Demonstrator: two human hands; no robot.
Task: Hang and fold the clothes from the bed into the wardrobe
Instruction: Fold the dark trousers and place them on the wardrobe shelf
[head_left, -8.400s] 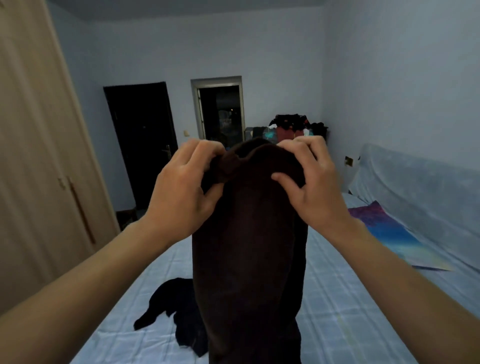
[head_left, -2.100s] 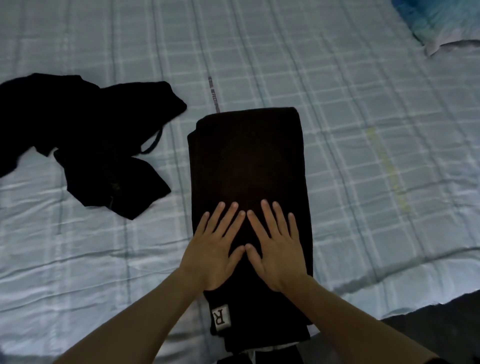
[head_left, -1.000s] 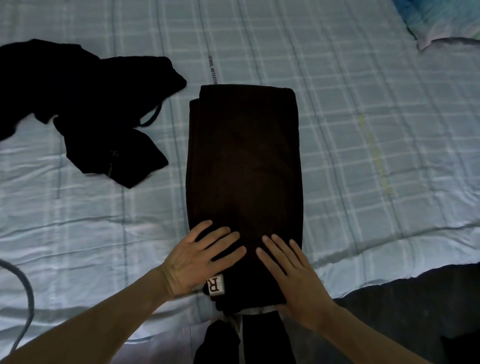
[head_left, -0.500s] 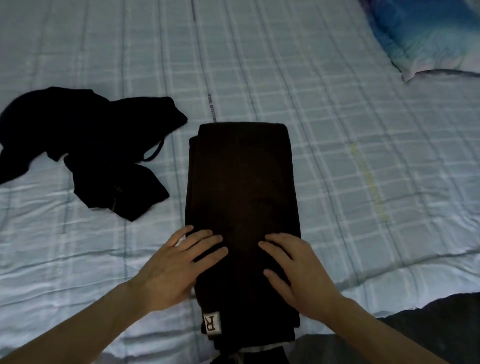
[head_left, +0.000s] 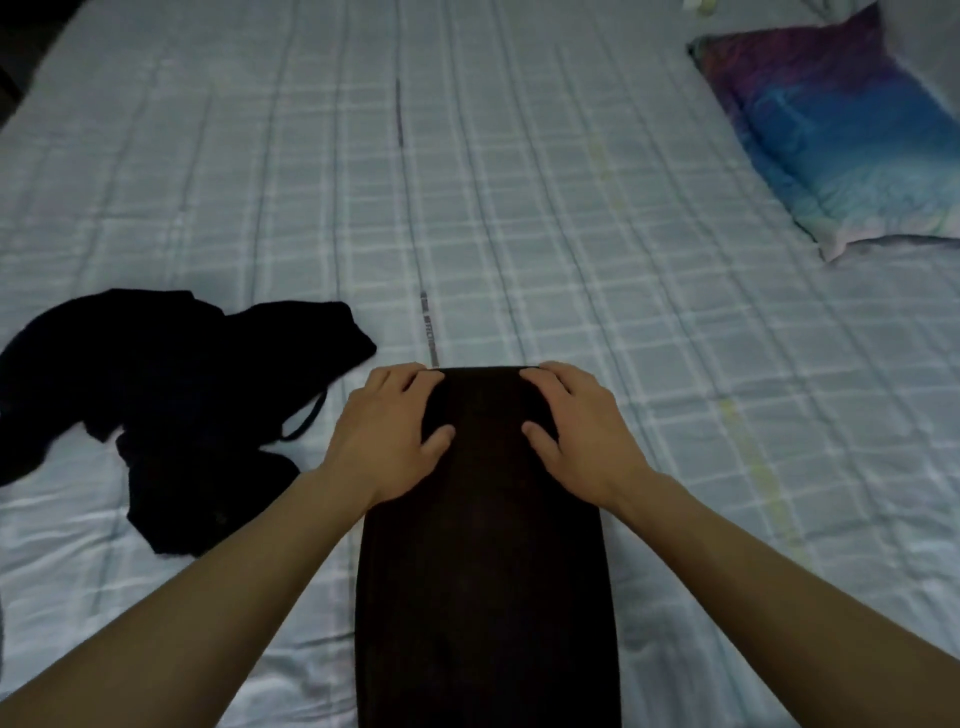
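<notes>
A dark brown garment (head_left: 488, 571), folded into a long narrow strip, lies on the bed's checked sheet (head_left: 519, 208) and runs from the bottom edge of the head view up to the middle. My left hand (head_left: 387, 436) grips its far left corner, fingers curled over the far edge and thumb on top. My right hand (head_left: 576, 431) grips the far right corner the same way. The near end of the garment is out of view.
A crumpled heap of black clothing (head_left: 171, 395) lies on the sheet to the left of the garment. A blue and purple pillow (head_left: 852, 140) sits at the far right of the bed.
Both hands slid from the near part of the folded garment up to its far end, and now curl over that edge instead of lying flat on top.
</notes>
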